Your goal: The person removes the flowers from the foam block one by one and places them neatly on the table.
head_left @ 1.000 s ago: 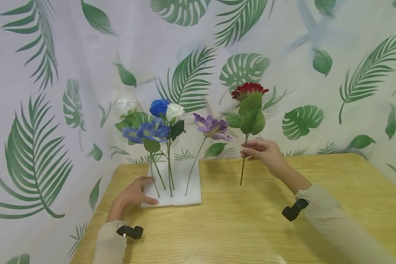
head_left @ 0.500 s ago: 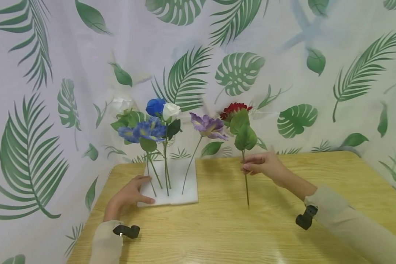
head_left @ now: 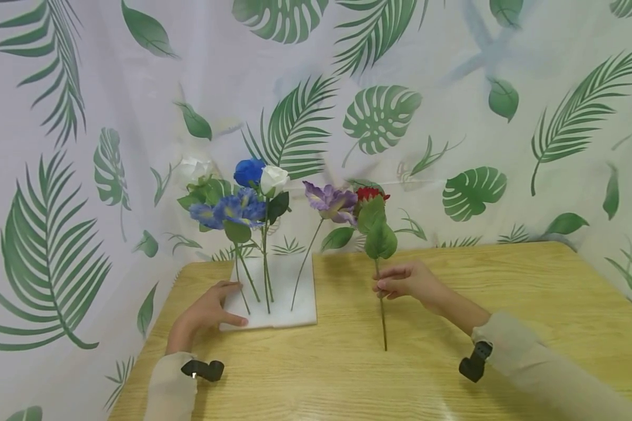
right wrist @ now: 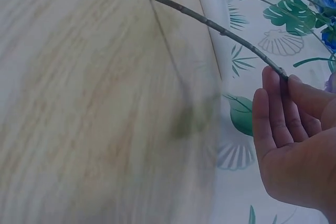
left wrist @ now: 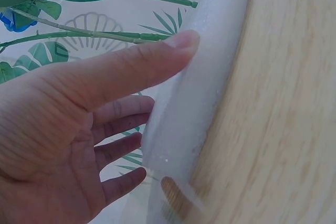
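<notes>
My right hand [head_left: 408, 286] pinches the thin stem of a red flower [head_left: 373, 195] with broad green leaves, thumb against fingers. The stem's bare lower end [right wrist: 194, 14] hangs over the table, pointing down, in the right wrist view. My left hand [head_left: 210, 307] rests at the left side of a white foam board [head_left: 289, 318], thumb [left wrist: 181, 45] on its front edge, fingers fairly straight and spread. In the foam stand a blue rose [head_left: 249, 172], a white rose [head_left: 274, 179], a blue iris-like flower [head_left: 232, 207], a paler white flower [head_left: 196, 169] and a purple flower [head_left: 330, 202].
The wooden table [head_left: 347, 374] spreads in front of the foam and to the right. Behind it hangs a white curtain [head_left: 442, 58] printed with green leaves. The purple flower's stem leans right, and its bloom overlaps the red flower in the head view.
My right hand has lowered the red flower, swinging it right and then left towards the purple flower. Its stem end now hangs lower and nearer the front. The left hand stays on the foam.
</notes>
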